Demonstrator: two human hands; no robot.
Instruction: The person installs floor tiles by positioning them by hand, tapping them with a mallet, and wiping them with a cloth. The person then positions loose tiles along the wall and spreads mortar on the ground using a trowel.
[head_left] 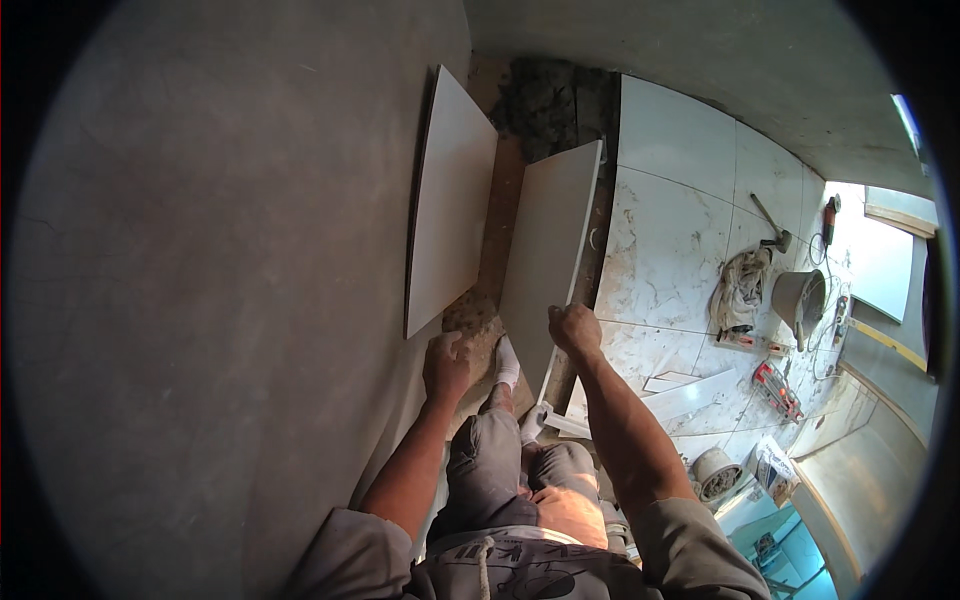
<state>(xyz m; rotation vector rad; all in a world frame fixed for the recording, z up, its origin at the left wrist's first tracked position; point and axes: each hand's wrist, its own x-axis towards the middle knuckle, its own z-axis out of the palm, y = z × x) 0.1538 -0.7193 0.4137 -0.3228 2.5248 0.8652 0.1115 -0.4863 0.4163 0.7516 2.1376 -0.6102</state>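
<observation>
My right hand [574,326] grips the right-hand edge of a long white panel [545,220], which stands tilted along the tiled floor's edge. My left hand [447,365] has curled fingers with nothing visible in them. It is just below a large white panel [450,200] propped beside the bare grey wall [220,280]. Dark rough material [535,105] lies at the far end between wall and tiles. My feet in white socks [506,363] are on a rough brownish surface beneath.
White tiled floor [670,250] extends rightward, holding a mallet [775,230], an angle grinder [830,220], a bundled cloth [740,290], a bucket [798,305], a red tile cutter [775,390], offcut strips [690,395] and a second bucket [715,470]. A yellow level [885,340] lies far right.
</observation>
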